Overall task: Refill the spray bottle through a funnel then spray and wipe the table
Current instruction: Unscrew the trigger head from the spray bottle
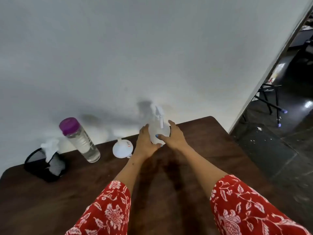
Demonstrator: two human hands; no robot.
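Spray bottle [158,131] standing upright on the brown desk [211,150], near the back edge by the white wall [152,48]. Spray head still on top. Looks like the cap not yet off, so no filling begun.

Left hand [145,143] wrapped round the left side of the bottle, fingers curled on it. Right hand [174,136] round the right side, thumb across the front, fingers behind. Both holding the same bottle, one hand each side.

Funnel [122,148] lying just to the left of the left hand, on the desk, not in any bottle. Touching nothing, as far as can be told.

Water bottle [79,139] further left, purple lid shut, some clear water inside. Looks tilted, though maybe only the wide lens. Standing apart from the funnel.

Black basket [33,164] at the far left with white tissues [50,147] sticking up. Handy for wiping later.

Red flowery sleeves [245,206] low in the picture.

Only the very start, by the look of it. Left to do: twist the spray head off, put the funnel in, open the purple lid, pour, close up, spray, wipe. Desk looks dry, though hard to tell on dark wood.
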